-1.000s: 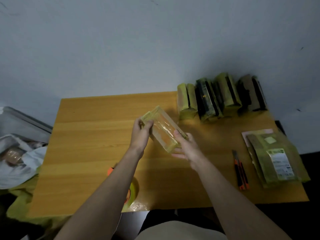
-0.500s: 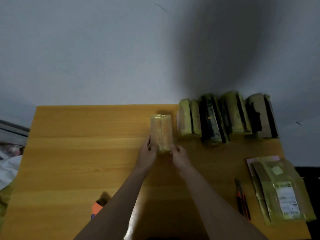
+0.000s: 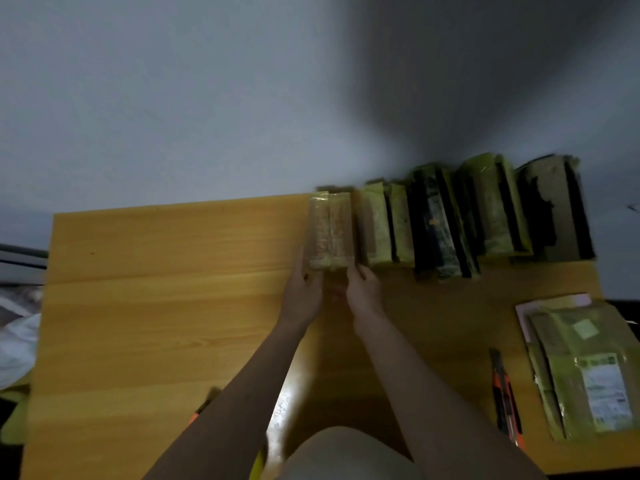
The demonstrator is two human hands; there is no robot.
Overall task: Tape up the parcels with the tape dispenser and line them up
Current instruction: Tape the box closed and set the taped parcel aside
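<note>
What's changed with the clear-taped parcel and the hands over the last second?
The clear-taped yellowish parcel, held tilted above the wooden table a second ago, now stands at the left end of the row of parcels by the wall. The left hand and right hand still touch its near end. The orange utility knife and flat mailers stayed put.

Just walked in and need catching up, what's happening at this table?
A person is lining up taped parcels. Both hands, left hand and right hand, hold the clear-taped parcel at its near end, standing at the left end of the row of parcels against the wall. More flat parcels wait at the right.
</note>
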